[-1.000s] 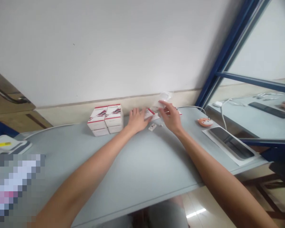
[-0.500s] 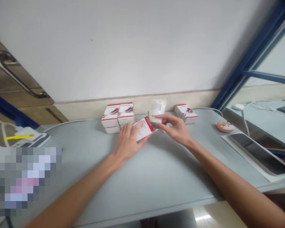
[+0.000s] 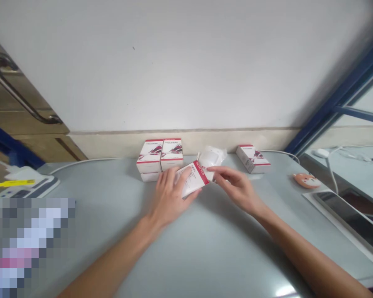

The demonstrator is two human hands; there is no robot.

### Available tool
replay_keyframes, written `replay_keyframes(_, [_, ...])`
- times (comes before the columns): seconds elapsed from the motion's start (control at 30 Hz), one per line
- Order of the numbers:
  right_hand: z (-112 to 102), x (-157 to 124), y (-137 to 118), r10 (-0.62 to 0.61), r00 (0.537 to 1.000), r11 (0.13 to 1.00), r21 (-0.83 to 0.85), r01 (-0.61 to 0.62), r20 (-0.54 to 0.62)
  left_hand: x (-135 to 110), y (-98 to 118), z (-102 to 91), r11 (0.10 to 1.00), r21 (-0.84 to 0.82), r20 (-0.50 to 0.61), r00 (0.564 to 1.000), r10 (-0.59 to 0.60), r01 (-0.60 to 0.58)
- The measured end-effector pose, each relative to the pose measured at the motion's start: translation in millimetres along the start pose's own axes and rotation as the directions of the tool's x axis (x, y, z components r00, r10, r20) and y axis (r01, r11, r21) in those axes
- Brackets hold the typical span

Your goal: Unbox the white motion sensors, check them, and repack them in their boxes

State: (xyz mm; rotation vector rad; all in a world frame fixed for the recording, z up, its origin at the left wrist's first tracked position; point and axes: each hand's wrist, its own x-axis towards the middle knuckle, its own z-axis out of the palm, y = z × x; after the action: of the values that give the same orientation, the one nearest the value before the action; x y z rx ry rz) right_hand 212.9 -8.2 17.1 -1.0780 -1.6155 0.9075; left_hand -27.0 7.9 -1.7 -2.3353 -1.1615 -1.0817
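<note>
Red-and-white carton (image 3: 193, 179) sits at a slant in the left hand (image 3: 169, 198), near the back edge of the table (image 3: 205, 244), with 12 o'clock taken as the wall (image 3: 174, 62). The left fingers (image 3: 171, 178) wrap over the carton's near side, so that hand has hold of it. The right hand (image 3: 238, 190) lies at 3 o'clock from the carton, just beside it, with curled fingers (image 3: 224, 171) reaching in. I cannot tell whether they touch the carton or the bag behind it. The hands are close together but not clasped.

At 12 o'clock, just behind the carton, a white device in a clear plastic bag (image 3: 209, 157) stands against its far edge. A stack of four matching boxes (image 3: 159, 159) stands at 10 o'clock, and a single box (image 3: 253, 159) lies at 2 o'clock. Farther out at 3 o'clock sits an orange fox-faced figure (image 3: 306, 180). A dark slab (image 3: 354, 219) lies on a white sheet at 4 o'clock. A white cable (image 3: 81, 163) runs along the table's back edge toward 9 o'clock.
</note>
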Motion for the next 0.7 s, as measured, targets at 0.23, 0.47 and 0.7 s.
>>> replay_keyframes(0.23, [-1.8,0.0,-6.4,0.18,0.983,0.981,0.087,-0.176,-0.043,-0.3,-3.0,0.6,1.0,0.006,0.019,0.999,0.026,-0.027])
replay_keyframes(0.47, [-6.4,3.5,-3.8,0.19,0.982,0.97,0.149,-0.191,0.018,-1.9,2.1,2.1,0.999,-0.024,0.034,0.998,-0.048,0.049])
replay_keyframes(0.7, [2.7,-5.7,-5.9,0.016,0.99,0.998,-0.054,-0.009,0.137,-1.7,2.3,5.6,0.934,-0.262,0.052,0.97,-0.237,0.242])
